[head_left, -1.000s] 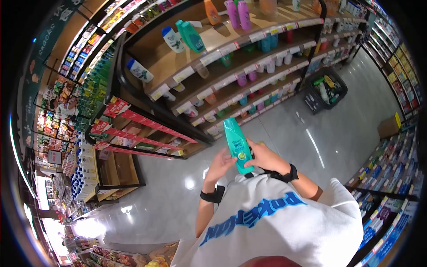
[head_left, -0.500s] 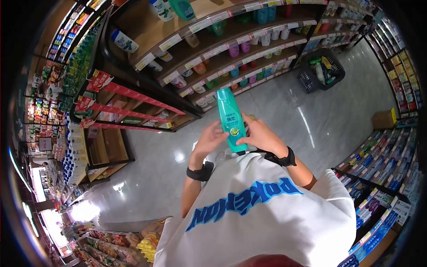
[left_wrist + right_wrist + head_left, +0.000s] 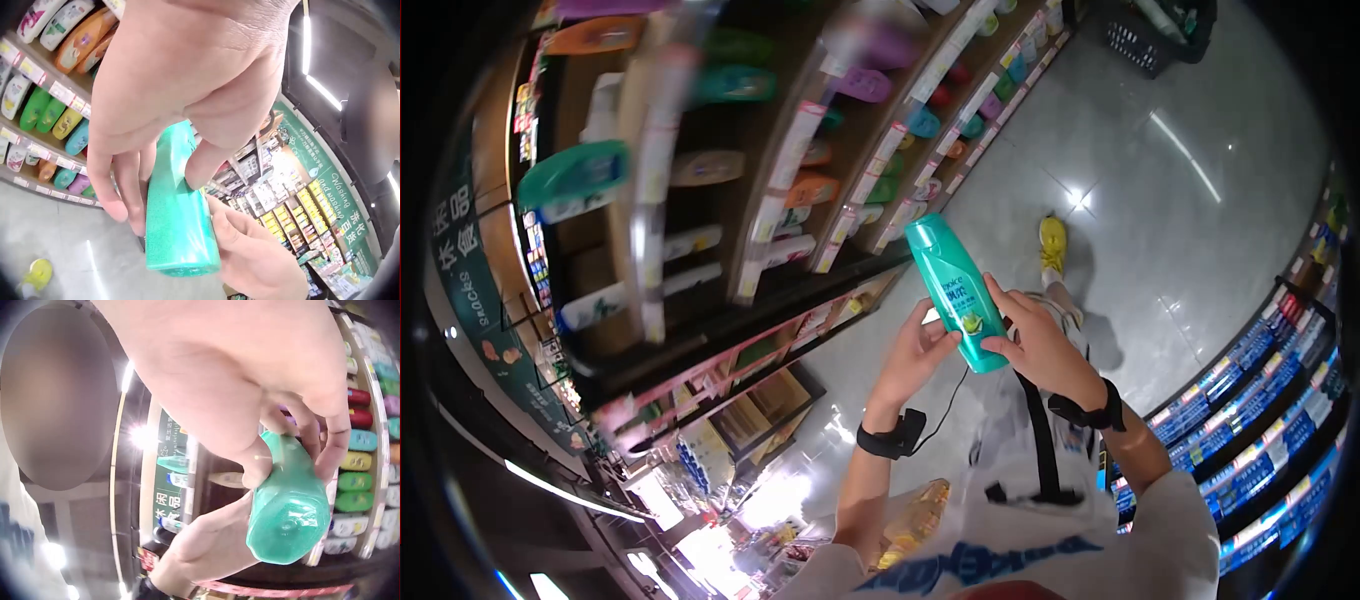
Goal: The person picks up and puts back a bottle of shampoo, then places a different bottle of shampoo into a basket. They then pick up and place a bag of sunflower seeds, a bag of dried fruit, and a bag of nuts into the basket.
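A teal shampoo bottle, its label facing up, is between both hands in front of the white shirt. My left hand grips its left side near the lower end, thumb at the front edge. On the other side my right hand holds it, thumb on the front and fingers behind. The left wrist view shows the bottle between the left thumb and fingers, with the right hand beside it. In the right wrist view the bottle's base faces the camera, and the left hand supports it from below.
Shelves of shampoo bottles stand to the left and ahead. A black shopping basket with goods in it sits on the grey floor. A yellow shoe shows beyond the right hand. Another stocked shelf curves along the right.
The head view has swung round, so the shelves now loom nearer at the left and the basket sits at the top edge. Both hands keep hold of the shampoo bottle, now tilted.
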Action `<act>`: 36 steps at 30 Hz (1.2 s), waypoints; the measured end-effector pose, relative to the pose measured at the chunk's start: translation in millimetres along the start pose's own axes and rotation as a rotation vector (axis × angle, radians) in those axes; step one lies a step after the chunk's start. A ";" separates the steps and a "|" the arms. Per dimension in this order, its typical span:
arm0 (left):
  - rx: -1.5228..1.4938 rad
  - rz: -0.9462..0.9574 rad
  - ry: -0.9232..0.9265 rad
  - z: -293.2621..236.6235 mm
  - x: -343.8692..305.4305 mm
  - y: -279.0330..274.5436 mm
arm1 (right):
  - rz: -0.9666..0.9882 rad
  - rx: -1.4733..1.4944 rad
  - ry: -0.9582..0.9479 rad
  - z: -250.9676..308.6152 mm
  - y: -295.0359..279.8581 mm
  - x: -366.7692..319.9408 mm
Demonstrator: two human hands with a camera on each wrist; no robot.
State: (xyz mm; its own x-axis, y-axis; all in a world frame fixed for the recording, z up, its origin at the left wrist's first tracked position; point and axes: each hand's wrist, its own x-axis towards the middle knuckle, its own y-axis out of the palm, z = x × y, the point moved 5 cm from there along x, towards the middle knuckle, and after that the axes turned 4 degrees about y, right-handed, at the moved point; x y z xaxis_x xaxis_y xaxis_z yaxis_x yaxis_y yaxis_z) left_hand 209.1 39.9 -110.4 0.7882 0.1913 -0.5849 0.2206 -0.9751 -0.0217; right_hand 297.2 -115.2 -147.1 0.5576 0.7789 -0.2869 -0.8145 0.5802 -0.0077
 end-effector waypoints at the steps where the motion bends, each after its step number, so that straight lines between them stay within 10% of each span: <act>1: -0.037 0.011 -0.021 14.5 26.2 -3.6 | -0.023 -0.007 -0.003 -12.9 -4.8 18.0; 9: -0.020 -0.154 0.137 105.6 167.0 -47.0 | -0.059 -0.109 -0.114 -132.9 -9.9 152.6; 20: 0.174 -0.478 0.618 2.5 232.2 -190.1 | -0.280 -0.278 -0.659 -30.1 23.9 331.0; 28: 0.222 -0.666 0.512 3.9 290.7 -285.6 | -0.420 -0.485 -0.795 -22.3 72.2 444.4; 29: 0.523 -0.631 0.310 12.7 297.2 -293.0 | -0.355 -0.447 -0.762 -32.6 75.9 454.1; 32: 0.527 -0.616 0.496 32.8 313.3 -304.4 | -0.320 -0.596 -0.555 -45.4 78.9 447.5; 34: 1.056 -0.684 0.624 54.3 310.2 -308.5 | -0.383 -0.584 -0.592 -56.3 86.9 454.5; 36: 1.335 -0.579 0.687 68.0 296.9 -301.8 | -0.009 -0.788 -0.171 -55.0 87.8 463.5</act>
State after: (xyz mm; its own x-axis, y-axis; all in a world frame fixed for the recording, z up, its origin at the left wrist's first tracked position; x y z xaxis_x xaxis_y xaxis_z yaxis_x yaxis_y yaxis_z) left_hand 337.5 383.4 -332.6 0.9580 0.2037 0.2018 0.2222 -0.0824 -0.9715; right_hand 475.4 283.7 -333.5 0.5297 0.8375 -0.1340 -0.6480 0.2977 -0.7010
